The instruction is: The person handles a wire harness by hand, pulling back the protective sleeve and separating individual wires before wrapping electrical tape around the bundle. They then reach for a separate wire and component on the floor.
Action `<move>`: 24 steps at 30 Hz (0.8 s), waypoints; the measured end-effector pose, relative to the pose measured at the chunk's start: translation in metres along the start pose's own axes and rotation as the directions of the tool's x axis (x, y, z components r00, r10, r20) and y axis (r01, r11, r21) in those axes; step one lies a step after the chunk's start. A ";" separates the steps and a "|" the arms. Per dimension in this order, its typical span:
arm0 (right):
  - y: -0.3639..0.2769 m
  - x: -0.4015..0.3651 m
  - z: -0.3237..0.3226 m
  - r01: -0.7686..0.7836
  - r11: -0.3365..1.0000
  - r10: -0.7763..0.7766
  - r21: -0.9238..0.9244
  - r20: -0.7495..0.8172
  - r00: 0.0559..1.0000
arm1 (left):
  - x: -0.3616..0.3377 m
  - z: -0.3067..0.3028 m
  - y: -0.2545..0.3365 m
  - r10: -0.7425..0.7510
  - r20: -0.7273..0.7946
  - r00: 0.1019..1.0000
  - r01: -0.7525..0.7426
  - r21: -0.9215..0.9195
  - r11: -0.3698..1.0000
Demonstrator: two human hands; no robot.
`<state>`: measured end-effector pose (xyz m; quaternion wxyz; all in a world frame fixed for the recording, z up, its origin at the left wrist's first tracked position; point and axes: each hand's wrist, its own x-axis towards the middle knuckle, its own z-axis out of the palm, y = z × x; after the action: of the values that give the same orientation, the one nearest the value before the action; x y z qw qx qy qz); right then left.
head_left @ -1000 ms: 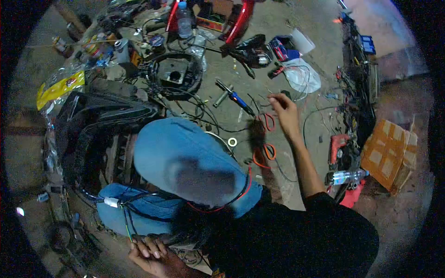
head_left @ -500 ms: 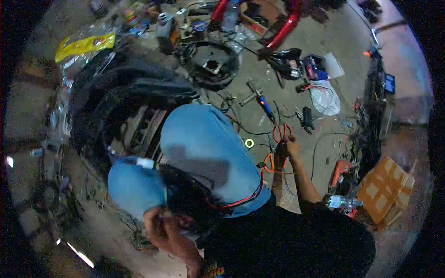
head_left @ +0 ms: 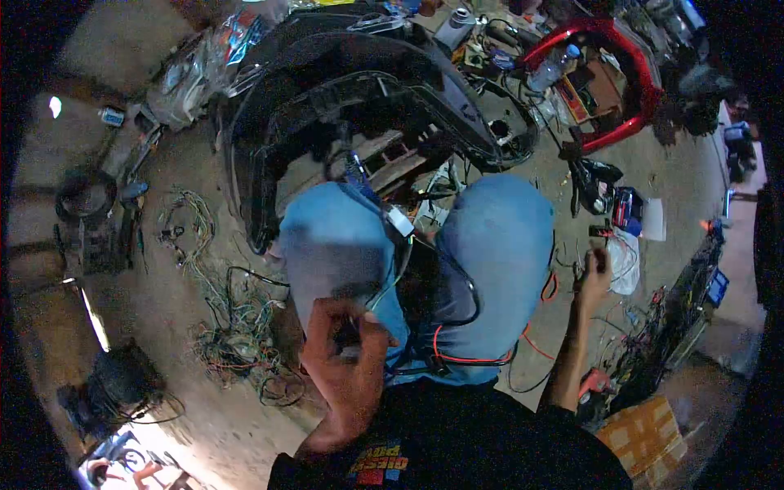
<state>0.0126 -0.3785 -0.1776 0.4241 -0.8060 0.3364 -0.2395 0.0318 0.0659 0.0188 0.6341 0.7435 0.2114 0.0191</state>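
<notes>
My left hand (head_left: 347,347) is over my left thigh, thumb and fingertips pinched on a thin wire (head_left: 384,290). That wire runs up to a white connector (head_left: 398,220) between my knees, where a dark cable joins it. Right of my right knee, my right hand (head_left: 594,276) hovers over the floor beside a white plastic bag (head_left: 625,257). Its fingers look curled together; whatever they hold is too small to make out. A black cable with a red wire (head_left: 474,358) crosses my lap. An orange loop (head_left: 550,286) shows beside my right knee.
A large black plastic vehicle panel (head_left: 327,106) lies ahead of my knees. Tangled wires (head_left: 241,343) spread on the floor at left. A red curved part (head_left: 645,73) and a water bottle (head_left: 555,69) are at upper right. A taped cardboard box (head_left: 645,437) sits at lower right.
My view has swung left, bringing the wire tangle into sight. My right hand has moved away from the orange loops toward the plastic bag. My left hand still pinches near my lap.
</notes>
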 end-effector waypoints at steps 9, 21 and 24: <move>-0.187 -0.016 0.048 0.195 0.969 -0.221 0.152 0.180 0.958 | 0.001 0.000 -0.014 -0.014 0.071 0.997 0.030 -0.227 0.974; -0.221 -0.036 0.060 0.159 0.964 -0.219 0.215 0.289 0.932 | 0.012 -0.009 -0.008 -0.072 0.281 0.957 0.108 -0.117 0.987; -0.232 -0.037 0.054 0.186 0.970 -0.224 0.159 0.271 0.936 | 0.013 -0.011 -0.006 -0.048 0.296 0.954 0.080 -0.099 0.992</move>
<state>0.1032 -0.2264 -0.0139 0.4930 -0.8333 0.1688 -0.1846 0.0389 0.0812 0.0126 0.6988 0.6948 0.1378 -0.1000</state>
